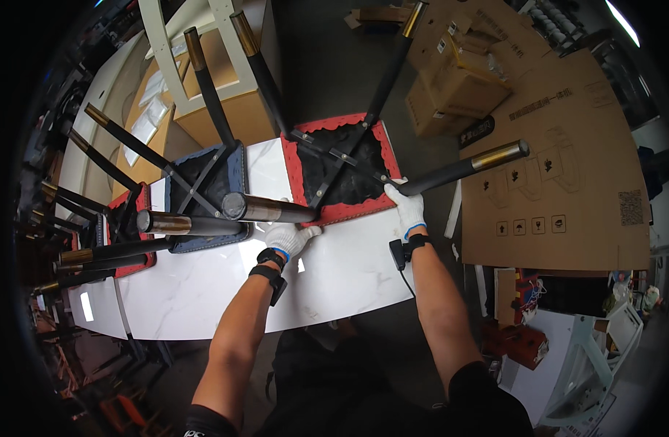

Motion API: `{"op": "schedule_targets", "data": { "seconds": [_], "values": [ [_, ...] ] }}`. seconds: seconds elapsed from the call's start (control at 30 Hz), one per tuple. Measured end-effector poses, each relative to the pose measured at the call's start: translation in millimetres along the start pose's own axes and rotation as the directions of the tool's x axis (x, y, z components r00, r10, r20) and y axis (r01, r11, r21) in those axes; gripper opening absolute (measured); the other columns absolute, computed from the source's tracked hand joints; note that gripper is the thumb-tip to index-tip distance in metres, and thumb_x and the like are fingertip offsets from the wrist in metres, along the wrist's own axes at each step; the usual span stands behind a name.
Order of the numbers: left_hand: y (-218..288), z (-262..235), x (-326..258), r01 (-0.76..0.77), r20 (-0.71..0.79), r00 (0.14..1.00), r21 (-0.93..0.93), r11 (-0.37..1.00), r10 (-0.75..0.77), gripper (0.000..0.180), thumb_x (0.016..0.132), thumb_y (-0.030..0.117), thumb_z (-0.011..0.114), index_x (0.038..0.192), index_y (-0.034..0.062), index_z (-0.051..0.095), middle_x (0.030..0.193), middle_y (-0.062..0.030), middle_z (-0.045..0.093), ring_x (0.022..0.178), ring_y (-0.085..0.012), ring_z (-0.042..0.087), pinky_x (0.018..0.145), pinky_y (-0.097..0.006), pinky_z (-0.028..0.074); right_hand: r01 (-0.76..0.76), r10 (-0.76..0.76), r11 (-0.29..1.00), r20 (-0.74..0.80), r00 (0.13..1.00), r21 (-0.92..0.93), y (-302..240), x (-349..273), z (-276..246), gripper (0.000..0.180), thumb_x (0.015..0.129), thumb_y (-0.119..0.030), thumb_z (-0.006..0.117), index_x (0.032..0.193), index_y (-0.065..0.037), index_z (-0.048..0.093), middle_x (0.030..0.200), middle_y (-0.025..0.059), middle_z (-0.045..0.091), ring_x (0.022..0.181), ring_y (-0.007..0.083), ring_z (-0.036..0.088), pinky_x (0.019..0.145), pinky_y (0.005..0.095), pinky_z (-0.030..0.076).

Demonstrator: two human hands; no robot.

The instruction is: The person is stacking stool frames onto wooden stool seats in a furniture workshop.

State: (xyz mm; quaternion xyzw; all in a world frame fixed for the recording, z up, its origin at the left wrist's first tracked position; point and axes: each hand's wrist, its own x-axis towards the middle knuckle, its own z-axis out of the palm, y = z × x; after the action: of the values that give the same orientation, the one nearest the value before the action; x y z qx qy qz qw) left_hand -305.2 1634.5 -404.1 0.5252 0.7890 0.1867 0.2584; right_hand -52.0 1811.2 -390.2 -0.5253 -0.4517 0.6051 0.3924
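An upturned stool (342, 156) with a red padded seat lies on a glossy white marble-patterned table (334, 269). Its black underside carries a crossed metal frame, and black legs with gold-coloured ends splay upward. My left hand (291, 237), in a white knitted glove, is closed at the near left corner below that leg; the leg hides part of its fingers. At the near right corner, my right hand (407, 207), gloved the same way, grips the seat edge beside the leg's base. A blue upturned stool (207, 186) stands just left of the red one.
More upturned stools, one with a red seat (134, 226), line the table's left. Pale furniture frames (225, 95) stand beyond. A large flattened cardboard box (560, 175) leans at right, with brown cartons (458, 91) behind. A pale green frame (575, 371) is at lower right.
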Motion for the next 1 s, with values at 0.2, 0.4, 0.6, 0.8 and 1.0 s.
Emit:
{"op": "schedule_targets", "data": {
  "seconds": [0.2, 0.4, 0.6, 0.8, 1.0],
  "values": [
    [5.7, 0.2, -1.9, -0.014, -0.103, 0.994, 0.186, 0.982, 0.034, 0.064, 0.067, 0.056, 0.08, 0.108, 0.01, 0.064, 0.113, -0.0181, 0.052, 0.106, -0.0418, 0.052, 0.091, -0.049, 0.042, 0.077, -0.077, 0.995, 0.006, 0.997, -0.057, 15.2, -0.6, -12.3, 0.025, 0.08, -0.013, 0.076, 0.101, 0.0, 0.069, 0.095, 0.0018, 0.065, 0.092, 0.0134, 0.058, 0.087, 0.0287, 0.044],
    [20.6, -19.4, 1.5, -0.016, 0.061, 0.998, 0.053, 0.998, 0.012, 0.056, 0.071, 0.052, 0.078, 0.106, 0.0103, 0.067, 0.112, -0.0181, 0.053, 0.106, -0.0385, 0.054, 0.091, -0.047, 0.043, 0.067, -0.066, 0.995, 0.008, 0.998, -0.073, 12.9, 5.1, -12.5, 0.024, 0.079, -0.014, 0.077, 0.097, 0.0, 0.069, 0.087, 0.001, 0.064, 0.083, 0.0115, 0.058, 0.079, 0.0275, 0.046],
    [8.7, -5.8, 5.0, 0.022, 0.074, 0.997, -0.117, 0.993, -0.013, 0.057, 0.078, 0.034, 0.079, 0.118, 0.0017, 0.054, 0.115, -0.0199, 0.059, 0.109, -0.0347, 0.058, 0.093, -0.041, 0.046, 0.122, -0.112, 0.984, 0.078, 0.991, -0.129, 10.1, 8.4, -16.8, 0.024, 0.079, -0.015, 0.077, 0.097, -0.001, 0.069, 0.087, 0.0015, 0.066, 0.082, 0.0116, 0.058, 0.078, 0.0285, 0.047],
    [3.6, 2.6, 11.1, 0.085, 0.137, 0.99, -0.313, 0.946, -0.044, 0.067, 0.078, 0.021, 0.081, 0.13, 0.0004, 0.043, 0.119, -0.0171, 0.061, 0.114, -0.0293, 0.058, 0.099, -0.036, 0.045, 0.068, -0.061, 0.994, 0.081, 0.995, -0.091, 6.3, 11.4, -21.3, 0.027, 0.078, -0.017, 0.079, 0.098, -0.003, 0.069, 0.088, 0.0023, 0.068, 0.082, 0.0128, 0.06, 0.079, 0.0294, 0.047],
    [7.8, 5.8, 6.7, 0.02, 0.078, 0.997, -0.387, 0.922, 0.011, 0.074, 0.077, 0.022, 0.082, 0.135, -0.0007, 0.042, 0.122, -0.0158, 0.061, 0.116, -0.0271, 0.057, 0.102, -0.037, 0.043, 0.102, -0.093, 0.986, 0.075, 0.993, -0.129, 26.1, 16.4, -28.7, 0.03, 0.076, -0.018, 0.081, 0.101, -0.006, 0.069, 0.09, 0.0018, 0.068, 0.083, 0.0141, 0.062, 0.08, 0.0302, 0.048]
  ]
}}
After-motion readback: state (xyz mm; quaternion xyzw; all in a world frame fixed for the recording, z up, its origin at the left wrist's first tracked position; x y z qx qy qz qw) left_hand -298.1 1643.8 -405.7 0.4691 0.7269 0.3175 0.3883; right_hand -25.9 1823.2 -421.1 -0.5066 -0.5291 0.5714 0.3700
